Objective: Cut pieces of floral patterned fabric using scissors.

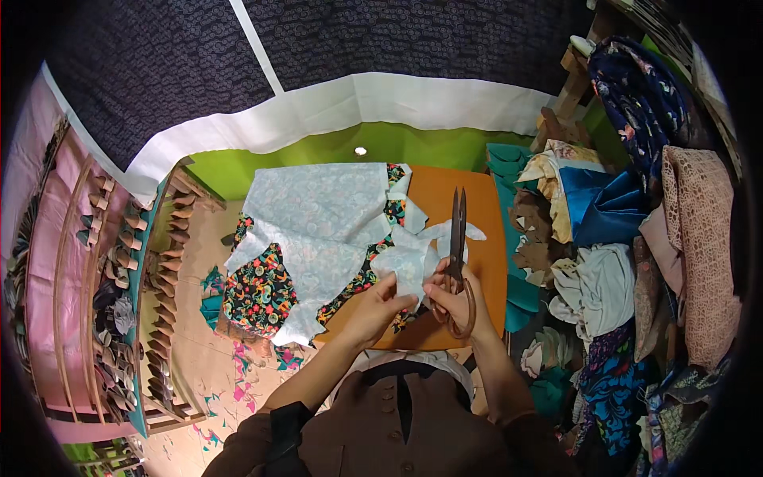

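Over the front right of the tabletop, my left hand pinches a small cut fabric piece, its pale side up. My right hand has a pair of large scissors in its grip, the dark blades pointing away from me and almost together. The right thumb and fingertips also come up against the same pale piece. A large floral fabric, black with orange and green print, lies to the left with its pale backing folded uppermost. Narrow pale offcuts lie behind the scissors.
The orange-brown table stands before a green wall. Heaped cloths, including a blue one and a white one, crowd the right side. Racks of shoe-shaped forms stand left. Colourful scraps litter the tiled floor.
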